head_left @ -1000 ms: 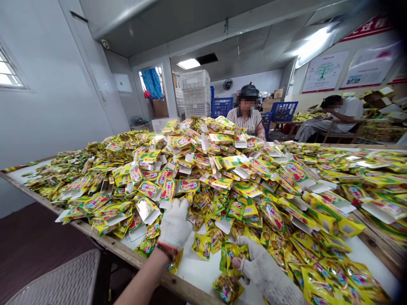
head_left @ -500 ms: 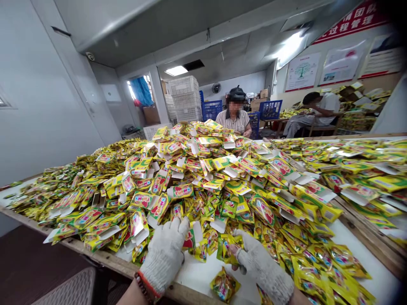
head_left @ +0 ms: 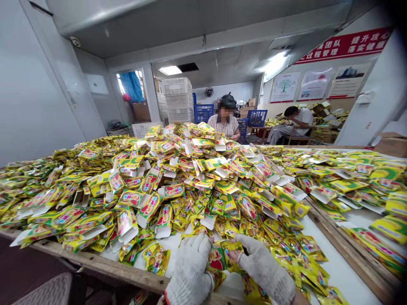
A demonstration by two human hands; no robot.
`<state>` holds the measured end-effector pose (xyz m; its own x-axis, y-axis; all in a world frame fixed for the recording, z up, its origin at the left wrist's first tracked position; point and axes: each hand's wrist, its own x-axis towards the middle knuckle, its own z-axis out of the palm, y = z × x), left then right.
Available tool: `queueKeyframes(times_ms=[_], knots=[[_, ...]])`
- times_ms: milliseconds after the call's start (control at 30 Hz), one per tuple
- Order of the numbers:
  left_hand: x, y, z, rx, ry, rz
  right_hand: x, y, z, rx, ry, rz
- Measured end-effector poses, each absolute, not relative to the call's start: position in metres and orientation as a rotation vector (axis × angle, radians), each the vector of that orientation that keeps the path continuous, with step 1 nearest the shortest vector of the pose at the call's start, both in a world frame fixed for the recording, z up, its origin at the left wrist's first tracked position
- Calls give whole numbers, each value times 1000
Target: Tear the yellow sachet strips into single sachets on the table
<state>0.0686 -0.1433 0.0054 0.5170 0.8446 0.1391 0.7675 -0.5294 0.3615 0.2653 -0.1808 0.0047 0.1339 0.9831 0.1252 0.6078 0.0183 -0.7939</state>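
My left hand (head_left: 192, 269), in a white knitted glove with bare fingertips, is closed around a small printed carton (head_left: 216, 256) near the table's front edge. Much of that carton is hidden behind the glove. Close on its right, my right hand (head_left: 267, 267), gloved the same way, pinches a shiny yellow sachet (head_left: 231, 255) against or just beside the carton. Whether the sachet is inside the carton I cannot tell. Below my right hand lies another yellow sachet (head_left: 254, 292); a loose sachet (head_left: 156, 259) rests left of my left hand.
A large heap of open yellow cartons (head_left: 171, 190) rises ahead, with loose sachets (head_left: 295, 258) to the right. A wooden rail (head_left: 346, 250) divides the white table. Across the heap sits a co-worker (head_left: 224, 123); another person (head_left: 295, 123) sits farther back.
My left hand has moved right with the carton, and my right hand's sachet is now close against it. The camera view has turned slightly right.
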Motion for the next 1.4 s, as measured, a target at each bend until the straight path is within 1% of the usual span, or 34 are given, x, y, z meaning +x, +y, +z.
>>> queueKeyframes(times_ms=[133, 367, 467, 633, 767, 867, 967, 1100, 1167, 1267, 1333, 1400], knots=[[77, -145, 5, 2537, 1314, 460, 261, -178, 9, -1787, -1726, 352], [74, -145, 1, 2425, 1277, 542, 260, -174, -17, -1743, -1469, 246], [71, -146, -1, 2368, 1305, 532, 255, -176, -25, -1758, -1457, 272], [71, -146, 0, 2379, 1403, 591, 254, -181, 0, -1750, -1657, 465], [73, -147, 5, 2460, 1297, 472, 251, -181, 23, -1801, -1678, 511], [74, -148, 8, 2492, 1298, 393, 245, -178, 28, -1808, -1638, 757], [73, -148, 8, 2495, 1362, 403, 247, -182, 31, -1747, -1600, 1050], [75, -147, 1, 2505, 1333, 463, 251, -198, 38, -1416, -1431, 1507], [76, -147, -3, 2512, 1258, 479, 248, -202, 39, -1270, -1381, 1656], [72, -147, -5, 2412, 1150, 647, 241, -200, 33, -1211, -1337, 1690], [66, -144, -3, 2203, 1141, 845, 239, -196, 25, -1241, -1312, 1625], [60, -140, 1, 1932, 1137, 900, 239, -192, 15, -1272, -1306, 1577]])
